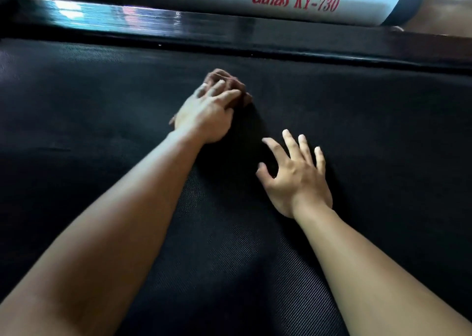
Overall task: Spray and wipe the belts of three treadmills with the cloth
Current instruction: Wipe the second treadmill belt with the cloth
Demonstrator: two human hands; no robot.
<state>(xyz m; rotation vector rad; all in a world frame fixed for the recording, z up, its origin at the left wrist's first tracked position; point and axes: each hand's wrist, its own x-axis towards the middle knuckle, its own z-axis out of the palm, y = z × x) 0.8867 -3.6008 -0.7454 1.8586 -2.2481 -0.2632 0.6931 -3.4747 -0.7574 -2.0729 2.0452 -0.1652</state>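
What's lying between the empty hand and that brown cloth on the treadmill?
Nothing but bare, shadowed black belt lies between the right hand and the cloth that the left hand presses. The head view shows it.

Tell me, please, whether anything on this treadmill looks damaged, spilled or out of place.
Nothing stands out. The black textured treadmill belt lies flat, with no tear or puddle visible. The left hand presses a crumpled brown cloth on it; the right hand rests spread on the belt nearby.
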